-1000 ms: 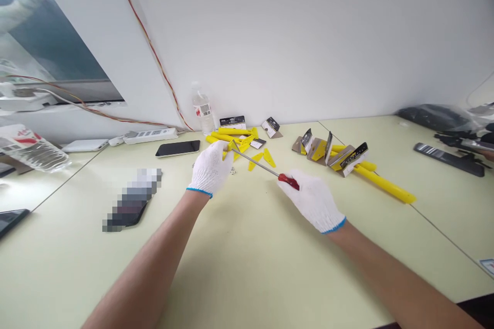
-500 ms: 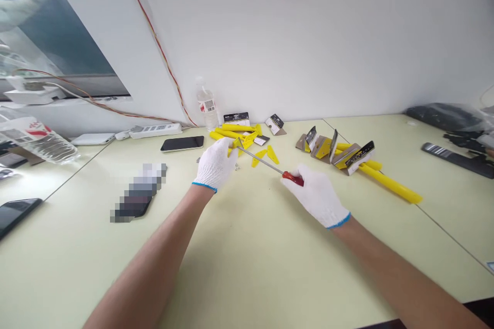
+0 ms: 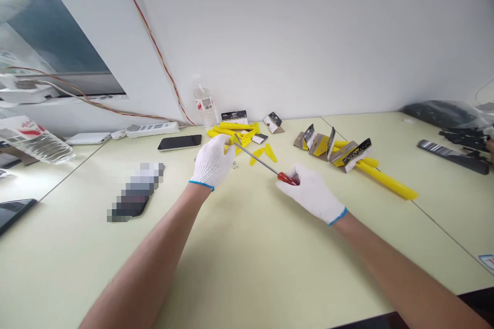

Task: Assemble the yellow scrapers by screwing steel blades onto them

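Note:
Both my hands wear white knit gloves. My right hand (image 3: 311, 193) is closed around the red handle of a screwdriver (image 3: 266, 164), whose thin metal shaft points up and left. The shaft's tip meets a small yellow-and-grey part (image 3: 234, 140) pinched in the closed fingers of my left hand (image 3: 212, 162). Both hands hover just above the pale yellow-green table (image 3: 247, 257). Behind my left hand lie loose yellow plastic pieces (image 3: 262, 153) and tiny screws (image 3: 234, 165).
Yellow-handled tools with card packaging (image 3: 347, 157) lie at the right. A black phone (image 3: 179, 142), a power strip (image 3: 150, 129) and a water bottle (image 3: 203, 105) stand near the wall. A blurred object (image 3: 135, 193) lies left. Dark items (image 3: 451, 154) sit far right.
Both hands have stayed together on the small part with the screwdriver tip against it. The view has shifted slightly.

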